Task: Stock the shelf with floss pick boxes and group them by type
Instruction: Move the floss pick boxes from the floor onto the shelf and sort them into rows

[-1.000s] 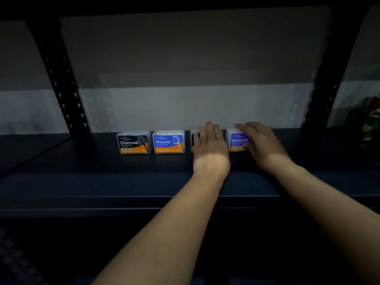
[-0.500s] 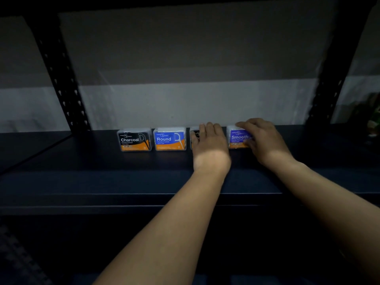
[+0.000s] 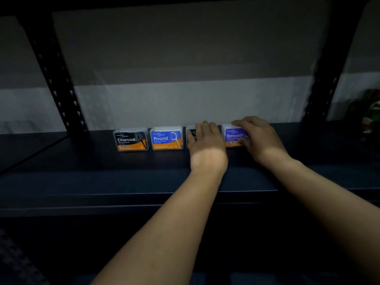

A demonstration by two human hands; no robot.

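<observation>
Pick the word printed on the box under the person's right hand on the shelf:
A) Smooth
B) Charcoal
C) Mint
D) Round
A: the right hand rests over the purple box at the right end of the row, and "Smooth" reads plainly on its front label.
</observation>
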